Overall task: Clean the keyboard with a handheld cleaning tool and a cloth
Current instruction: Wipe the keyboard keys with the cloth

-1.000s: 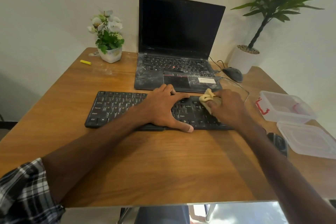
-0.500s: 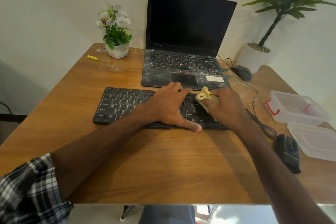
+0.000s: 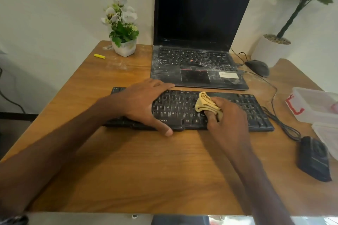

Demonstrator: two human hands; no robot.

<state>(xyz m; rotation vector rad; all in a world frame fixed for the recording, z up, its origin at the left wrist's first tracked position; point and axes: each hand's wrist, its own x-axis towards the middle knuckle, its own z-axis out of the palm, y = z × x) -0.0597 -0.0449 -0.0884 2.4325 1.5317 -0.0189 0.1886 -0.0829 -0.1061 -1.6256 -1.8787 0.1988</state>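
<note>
Keyboard [image 3: 175, 107]: flat on the wooden table [image 3: 146, 170], middle of it, just in front of the laptop [image 3: 197, 23], not touching it. Long axis runs left-right across your view, roughly parallel to the table's near edge. Key tops face up, space-bar edge toward you, number block at your right end.

Cloth [image 3: 205, 104]: tan, bunched, sitting on the keys about mid-board. Your right hand [image 3: 230, 124] has its fingers curled round it and is clamped on it, pressing it down on the keys.

Your left hand [image 3: 144, 104] lies flat over the left part of the board, fingers straight and reaching the far edge, thumb down at the near edge. It holds nothing, only bears on the board.

Change from half a second ago: both hands have shifted left along the board. The left end, showing before, is now mostly under your left hand. The right end, hidden by your right hand before, now shows. The cloth has gone from right of centre to about centre. The board itself looks unmoved relative to the laptop.

Outward: the laptop is open, screen dark, deck smeared with white dust. A mouse [image 3: 257, 67] lies right of it. A small flower pot [image 3: 124, 47] and a yellow stick [image 3: 99, 56] sit far left. A black device [image 3: 313, 159] lies near right, and a clear plastic box [image 3: 314, 104] stands beyond it.
</note>
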